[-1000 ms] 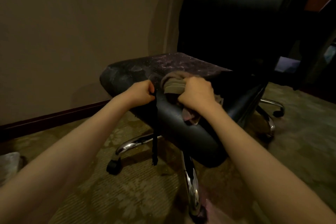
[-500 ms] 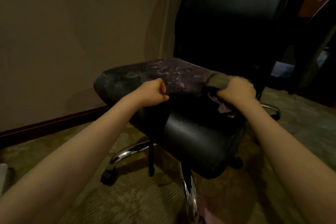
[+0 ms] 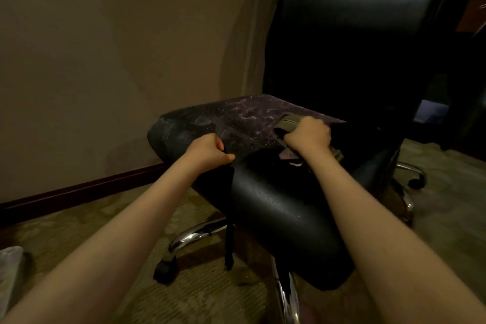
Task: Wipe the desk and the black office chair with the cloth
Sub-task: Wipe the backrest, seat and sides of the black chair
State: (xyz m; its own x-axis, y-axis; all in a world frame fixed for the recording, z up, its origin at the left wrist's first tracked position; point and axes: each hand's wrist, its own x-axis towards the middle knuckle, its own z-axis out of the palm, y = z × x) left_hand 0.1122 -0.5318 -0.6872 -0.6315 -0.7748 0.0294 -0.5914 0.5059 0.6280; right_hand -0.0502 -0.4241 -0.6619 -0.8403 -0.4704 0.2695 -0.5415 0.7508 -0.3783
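Observation:
The black office chair stands in front of me, its worn seat flecked with pale purple patches and its tall backrest rising at the upper right. My right hand grips a bunched olive-brown cloth and presses it on the seat's right part. My left hand is closed in a fist at the seat's front left edge, holding a black strap that hangs down toward the floor.
A beige wall with a dark baseboard runs along the left. Patterned carpet covers the floor under the chrome chair legs and castors. A pale object lies at the lower left edge. Dark furniture stands behind the chair at right.
My right hand carried the cloth from the seat's front middle toward the right and back across the seat. My left hand kept its grip at the front edge.

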